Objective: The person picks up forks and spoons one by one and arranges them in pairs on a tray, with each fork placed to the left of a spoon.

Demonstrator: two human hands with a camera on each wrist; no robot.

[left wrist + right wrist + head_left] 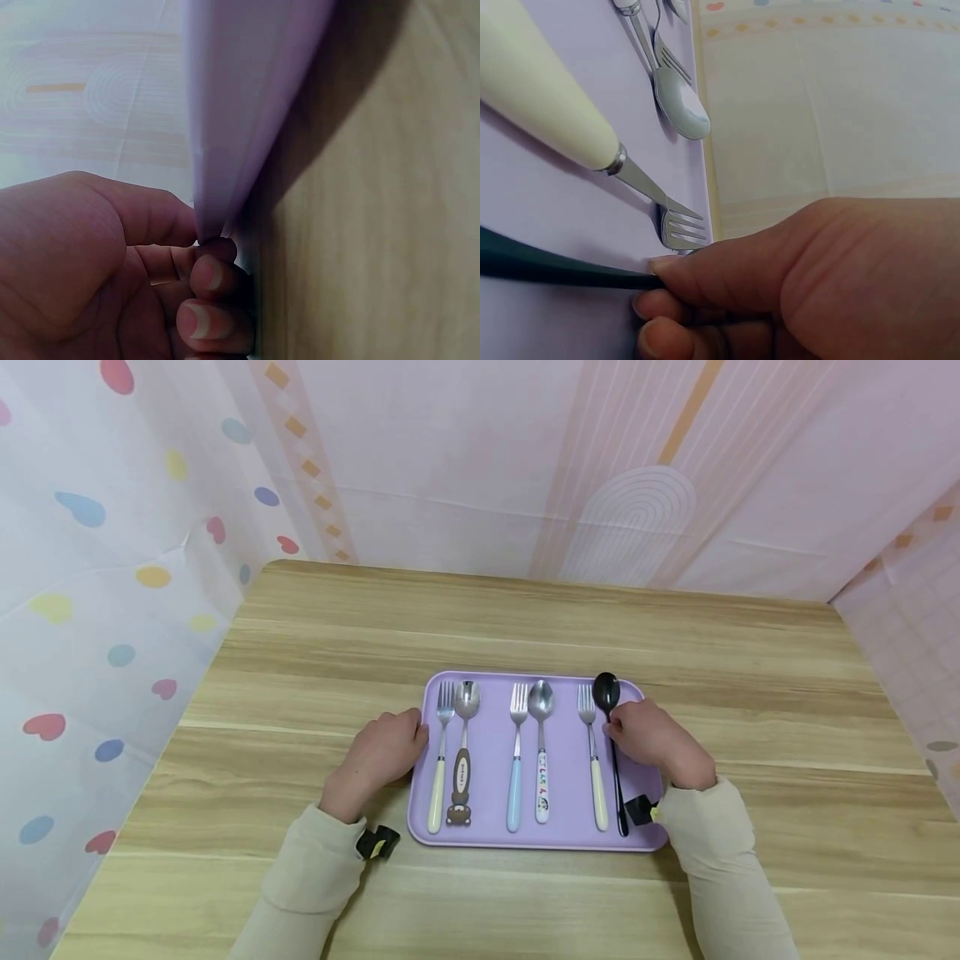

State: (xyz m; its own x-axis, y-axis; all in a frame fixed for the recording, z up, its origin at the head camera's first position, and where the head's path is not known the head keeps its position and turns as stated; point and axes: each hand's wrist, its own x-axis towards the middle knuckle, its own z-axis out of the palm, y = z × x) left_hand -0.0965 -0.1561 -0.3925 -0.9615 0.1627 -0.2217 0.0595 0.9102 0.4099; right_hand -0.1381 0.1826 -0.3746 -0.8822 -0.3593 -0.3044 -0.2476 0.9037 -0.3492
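Observation:
A purple tray (pixel 491 760) lies on the table, holding forks and spoons in pairs. My left hand (pixel 384 750) pinches its left rim, thumb above and fingers curled at the underside in the left wrist view. Over the tray's right part, my right hand (pixel 656 739) pinches the black spoon (pixel 606 689) by its handle, between thumb and fingers. Just left of that spoon is a fork with a cream handle (pixel 598 793). The middle pair is a blue-handled fork (pixel 514 789) and a spoon with a printed white handle (pixel 542 785). At the left lie another cream-handled fork (pixel 437 793) and a bear-handled spoon (pixel 461 777).
The wood-grain table (pixel 525 618) extends around the tray on all sides. A patterned curtain (pixel 450 460) hangs along the back edge, and a dotted one (pixel 112 610) borders the left. Black wrist straps (pixel 377 842) show at both sleeves.

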